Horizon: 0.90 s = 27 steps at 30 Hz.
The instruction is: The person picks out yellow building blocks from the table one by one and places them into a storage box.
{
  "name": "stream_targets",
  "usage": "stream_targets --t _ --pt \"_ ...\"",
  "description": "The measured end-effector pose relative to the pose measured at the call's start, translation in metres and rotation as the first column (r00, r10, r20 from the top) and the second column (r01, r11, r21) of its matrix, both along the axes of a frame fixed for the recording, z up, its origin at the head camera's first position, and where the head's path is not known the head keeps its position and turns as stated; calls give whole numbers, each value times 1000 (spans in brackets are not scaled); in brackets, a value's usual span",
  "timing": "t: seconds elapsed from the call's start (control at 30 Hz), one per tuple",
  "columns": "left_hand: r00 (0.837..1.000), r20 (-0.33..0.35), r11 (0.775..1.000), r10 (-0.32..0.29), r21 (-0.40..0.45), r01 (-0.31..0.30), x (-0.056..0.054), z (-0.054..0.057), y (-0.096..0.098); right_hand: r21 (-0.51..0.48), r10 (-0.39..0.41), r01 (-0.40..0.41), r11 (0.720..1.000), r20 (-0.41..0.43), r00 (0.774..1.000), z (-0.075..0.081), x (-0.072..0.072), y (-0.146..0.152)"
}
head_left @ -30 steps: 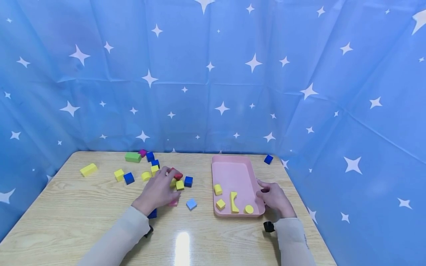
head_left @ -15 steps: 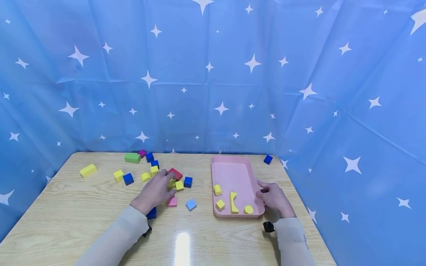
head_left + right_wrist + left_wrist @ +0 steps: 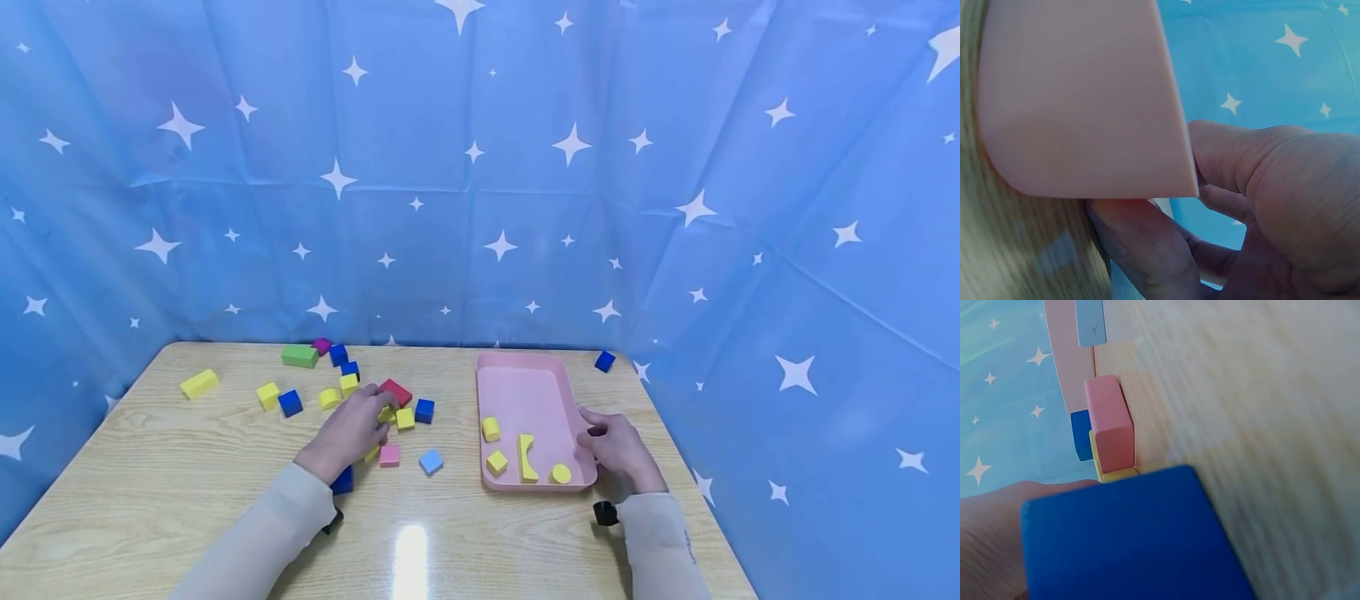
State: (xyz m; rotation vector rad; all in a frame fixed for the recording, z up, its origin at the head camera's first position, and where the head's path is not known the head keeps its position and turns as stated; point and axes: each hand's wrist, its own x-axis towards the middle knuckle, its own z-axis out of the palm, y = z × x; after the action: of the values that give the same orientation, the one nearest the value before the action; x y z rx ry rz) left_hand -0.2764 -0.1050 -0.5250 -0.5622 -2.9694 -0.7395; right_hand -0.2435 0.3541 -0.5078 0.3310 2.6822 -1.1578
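Note:
Among the toy blocks left of centre, my left hand (image 3: 345, 435) has its thumb and fingers closed around a yellow block (image 3: 387, 415), which they partly cover. Just beyond the fingertips lie a red block (image 3: 396, 392) and a yellow cube (image 3: 405, 418). A pink block (image 3: 389, 455) sits below the thumb. Beside the wrist is a dark blue block (image 3: 342, 480), large in the left wrist view. My right hand (image 3: 621, 450) grips the right side of a pink tray (image 3: 525, 367); in the right wrist view its thumb is at the rim (image 3: 1179, 112) and a finger lies underneath.
In the tray are a yellow arch block (image 3: 527, 458) and several other yellow blocks. A light blue block (image 3: 431, 462) lies between hand and tray. A green block (image 3: 300, 356) and several others are further back left; a blue cube (image 3: 605, 361) sits beyond the tray's right side.
My left thumb has drawn in toward the fingers around the yellow block, uncovering the pink block. The right hand and tray stay where they were.

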Motion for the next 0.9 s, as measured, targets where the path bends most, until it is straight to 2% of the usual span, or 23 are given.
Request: stream_targets --t 0.4,0.9 --pt "1000 5 1000 17 8 -17 1 4 2 -21 -10 10 1000 10 1000 -1 -1 0" --pt "999 -36 998 23 57 -21 4 12 9 -10 -8 8 1000 16 1000 -2 -2 1"
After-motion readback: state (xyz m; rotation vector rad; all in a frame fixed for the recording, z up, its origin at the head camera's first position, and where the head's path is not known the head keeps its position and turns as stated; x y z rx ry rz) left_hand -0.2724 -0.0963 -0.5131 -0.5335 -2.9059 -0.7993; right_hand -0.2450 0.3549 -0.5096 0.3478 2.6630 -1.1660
